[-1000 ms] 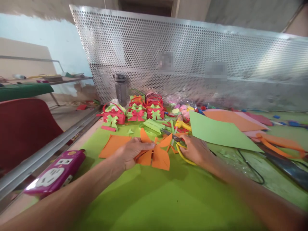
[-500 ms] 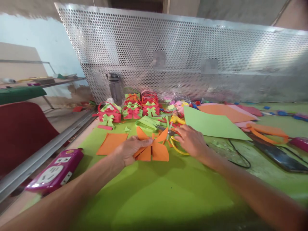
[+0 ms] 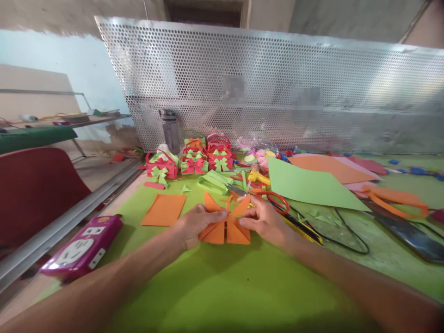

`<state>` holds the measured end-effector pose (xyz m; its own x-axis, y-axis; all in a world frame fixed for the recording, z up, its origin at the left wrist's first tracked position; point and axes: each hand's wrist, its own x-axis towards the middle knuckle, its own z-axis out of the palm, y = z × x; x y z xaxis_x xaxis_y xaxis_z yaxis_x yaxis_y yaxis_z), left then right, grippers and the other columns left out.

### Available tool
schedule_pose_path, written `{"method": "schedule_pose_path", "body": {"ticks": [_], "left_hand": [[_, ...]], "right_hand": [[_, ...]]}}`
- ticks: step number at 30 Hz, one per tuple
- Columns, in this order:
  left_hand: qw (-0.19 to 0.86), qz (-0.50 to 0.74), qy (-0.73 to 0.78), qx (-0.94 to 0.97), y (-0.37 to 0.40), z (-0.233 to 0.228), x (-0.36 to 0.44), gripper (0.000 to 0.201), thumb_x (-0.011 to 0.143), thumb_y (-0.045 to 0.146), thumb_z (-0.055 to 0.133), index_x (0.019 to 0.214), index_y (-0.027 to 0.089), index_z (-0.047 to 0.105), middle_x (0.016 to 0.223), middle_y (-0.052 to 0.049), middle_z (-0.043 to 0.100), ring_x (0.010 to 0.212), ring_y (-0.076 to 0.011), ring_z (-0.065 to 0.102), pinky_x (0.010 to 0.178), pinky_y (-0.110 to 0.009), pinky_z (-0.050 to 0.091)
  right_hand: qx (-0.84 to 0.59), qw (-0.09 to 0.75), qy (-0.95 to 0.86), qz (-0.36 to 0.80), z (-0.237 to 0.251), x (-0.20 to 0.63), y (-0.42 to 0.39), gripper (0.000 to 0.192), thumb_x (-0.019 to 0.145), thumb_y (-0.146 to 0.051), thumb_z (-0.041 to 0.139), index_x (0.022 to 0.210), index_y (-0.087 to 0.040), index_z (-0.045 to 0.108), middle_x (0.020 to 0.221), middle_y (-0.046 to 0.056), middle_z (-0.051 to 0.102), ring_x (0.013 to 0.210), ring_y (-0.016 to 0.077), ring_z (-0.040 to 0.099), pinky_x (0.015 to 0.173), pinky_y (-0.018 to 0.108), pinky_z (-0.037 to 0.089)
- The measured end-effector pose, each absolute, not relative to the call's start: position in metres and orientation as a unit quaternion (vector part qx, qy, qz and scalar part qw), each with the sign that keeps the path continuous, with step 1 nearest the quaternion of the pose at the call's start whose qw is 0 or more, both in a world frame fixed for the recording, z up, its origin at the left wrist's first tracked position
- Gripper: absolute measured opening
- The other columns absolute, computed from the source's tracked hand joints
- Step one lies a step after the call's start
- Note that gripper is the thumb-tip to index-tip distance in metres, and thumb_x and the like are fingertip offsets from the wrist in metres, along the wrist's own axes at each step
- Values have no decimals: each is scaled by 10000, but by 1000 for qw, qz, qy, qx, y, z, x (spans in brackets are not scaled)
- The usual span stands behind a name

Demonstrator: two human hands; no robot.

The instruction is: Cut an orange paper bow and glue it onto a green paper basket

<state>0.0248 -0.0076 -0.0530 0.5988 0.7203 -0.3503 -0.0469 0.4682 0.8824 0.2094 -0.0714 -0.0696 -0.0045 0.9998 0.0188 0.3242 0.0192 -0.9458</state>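
Head view: both hands pinch a folded orange paper bow (image 3: 227,225) lying on the green bench (image 3: 222,286), left hand (image 3: 196,225) and right hand (image 3: 263,223) clamped at its creased centre; light, flimsy, easily crumpled.

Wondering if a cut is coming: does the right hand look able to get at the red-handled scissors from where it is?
Probably yes. The right hand pinches the orange paper bow together with the left hand, and the red-handled scissors lie just behind it on the green mat, with nothing between them.
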Motion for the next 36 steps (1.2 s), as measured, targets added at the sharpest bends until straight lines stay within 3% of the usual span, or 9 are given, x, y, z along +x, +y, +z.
{"method": "schedule_pose_path", "body": {"ticks": [2, 7, 10, 13, 19, 23, 27, 31, 36], "left_hand": [[763, 242, 390, 455, -6, -52, 23, 379, 485, 273, 915, 723, 110, 670, 675, -85, 730, 706, -233, 717, 706, -323, 587], [714, 224, 438, 499, 8, -38, 14, 404, 570, 307, 866, 848, 143, 623, 662, -3, 681, 535, -165, 674, 458, -239, 501], [665, 222, 455, 548, 18, -30, 9, 369, 628, 297, 821, 892, 148, 611, 668, 11, 658, 544, -187, 682, 491, -275, 511], [577, 250, 477, 614, 26, -27, 4, 303, 653, 223, 777, 915, 145, 644, 659, 0, 665, 559, -162, 657, 501, -232, 459], [410, 284, 470, 728, 20, -20, -1, 18, 670, 191, 687, 675, 174, 683, 530, 50, 571, 489, -88, 454, 459, -193, 299], [352, 201, 434, 805, 7, -25, 4, 179, 713, 250, 609, 553, 177, 642, 470, 50, 495, 445, -88, 386, 444, -211, 253], [358, 142, 426, 818, 3, -38, 7, 167, 704, 288, 617, 574, 190, 655, 531, 29, 580, 494, -117, 476, 463, -214, 291], [351, 108, 439, 820, 3, -44, 4, 139, 676, 336, 668, 678, 198, 684, 571, 22, 612, 522, -143, 513, 475, -228, 311], [330, 110, 446, 825, -4, -50, -3, 280, 646, 399, 735, 848, 208, 705, 593, 27, 566, 545, -157, 491, 527, -244, 326]], "right_hand": [[-585, 401, -573, 411, -71, 210, -71, 502, 736, -242, 635, 1197, -164, 453, 607, -75, 574, 508, 106, 456, 497, 227, 293], [-609, 355, -587, 397, -72, 211, -74, 485, 738, -238, 633, 1190, -163, 470, 604, -69, 581, 484, 92, 415, 481, 221, 273], [-614, 361, -580, 396, -73, 211, -75, 503, 730, -255, 640, 1191, -155, 464, 610, -65, 579, 493, 99, 443, 477, 219, 286], [-629, 364, -568, 386, -74, 210, -75, 552, 726, -247, 630, 1232, -138, 438, 649, -42, 610, 519, 113, 484, 484, 219, 324], [-630, 349, -578, 383, -77, 211, -76, 472, 747, -203, 577, 1195, -174, 432, 671, -32, 626, 506, 111, 483, 472, 215, 351], [-630, 345, -588, 372, -78, 212, -79, 441, 753, -191, 568, 1173, -175, 437, 682, -20, 646, 527, 120, 503, 489, 219, 366], [-632, 341, -593, 364, -76, 211, -80, 444, 757, -194, 570, 1180, -174, 438, 677, -29, 642, 522, 120, 503, 502, 225, 372], [-622, 334, -613, 354, -73, 211, -81, 413, 788, -185, 530, 1192, -180, 443, 589, -74, 550, 506, 120, 472, 501, 228, 354], [-617, 327, -632, 337, -75, 213, -82, 383, 831, -186, 487, 1211, -157, 457, 554, -95, 469, 494, 111, 430, 484, 227, 321]]}}
